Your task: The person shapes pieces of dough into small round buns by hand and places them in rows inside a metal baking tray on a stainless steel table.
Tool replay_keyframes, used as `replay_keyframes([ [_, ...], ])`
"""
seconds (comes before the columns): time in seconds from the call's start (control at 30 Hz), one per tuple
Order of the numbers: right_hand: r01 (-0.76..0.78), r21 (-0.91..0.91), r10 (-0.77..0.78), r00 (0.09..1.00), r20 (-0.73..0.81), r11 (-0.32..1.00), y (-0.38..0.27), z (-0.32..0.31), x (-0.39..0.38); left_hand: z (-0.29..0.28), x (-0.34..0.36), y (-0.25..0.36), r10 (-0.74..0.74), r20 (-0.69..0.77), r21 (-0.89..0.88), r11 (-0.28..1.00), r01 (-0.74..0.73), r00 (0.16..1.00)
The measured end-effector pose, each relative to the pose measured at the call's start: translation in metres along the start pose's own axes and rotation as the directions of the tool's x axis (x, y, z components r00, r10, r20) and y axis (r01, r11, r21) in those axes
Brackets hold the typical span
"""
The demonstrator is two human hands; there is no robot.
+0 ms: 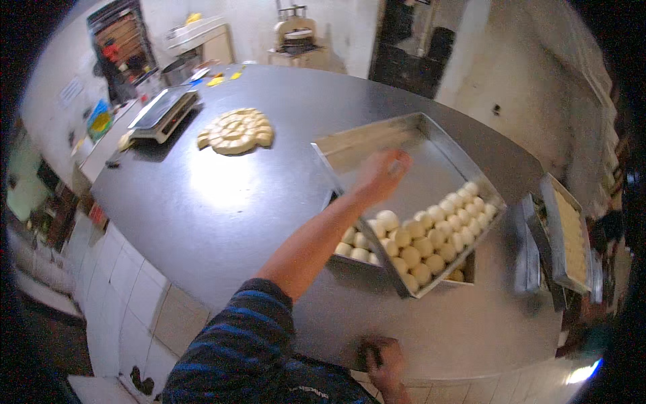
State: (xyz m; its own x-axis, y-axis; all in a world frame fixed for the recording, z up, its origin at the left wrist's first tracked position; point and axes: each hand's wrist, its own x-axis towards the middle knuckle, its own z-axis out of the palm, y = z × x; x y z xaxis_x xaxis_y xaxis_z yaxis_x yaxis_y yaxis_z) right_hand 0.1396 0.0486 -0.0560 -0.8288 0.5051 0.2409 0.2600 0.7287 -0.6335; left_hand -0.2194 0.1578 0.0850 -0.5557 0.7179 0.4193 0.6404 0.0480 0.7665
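My left hand (385,176) reaches from the lower left over a metal tray (437,135). Its fingers are curled closed, and whatever may be in them is hidden. Rows of round pale dough balls (422,248) fill the near right part of this tray, which sits askew on top of another tray (363,259) that also holds dough balls. By the near edge of the steel table, my right hand (385,367) is closed, blurred and low. A dark patch shows at its fingers, but I cannot tell what it is.
A cut, rounded mound of dough (237,130) lies on the steel table (269,195) at the far left, beside a scale (163,114). More trays (568,232) are stacked at the right edge, the top one filled with pale dough. Small yellow pieces (216,81) lie at the far edge.
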Motion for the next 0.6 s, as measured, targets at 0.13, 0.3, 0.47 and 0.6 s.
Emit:
replay_keyframes([
  [0.13, 0.219, 0.018, -0.211, 0.908, 0.361, 0.975, -0.075, 0.057, 0.082, -0.145, -0.025, -0.116, -0.225, -0.422, -0.035, 0.972, 0.232, 0.878],
  [0.3, 0.406, -0.175, -0.269, 0.816, 0.512, 0.897, -0.136, 0.138, 0.147, -0.315, -0.107, -0.307, -0.232, -0.742, 0.327, 0.694, 0.641, 0.629],
  [0.47, 0.338, -0.281, -0.157, 0.845, 0.512, 0.898, -0.156, 0.166, 0.168, -0.388, -0.108, -0.346, -0.577, -0.648, 0.461, 0.221, 0.859, 0.496],
  [0.6, 0.287, -0.314, -0.071, 0.829, 0.555, 0.905, -0.156, 0.177, 0.166, -0.401, -0.080, -0.416, -0.544, -0.625, 0.649, 0.035, 0.760, 0.560],
])
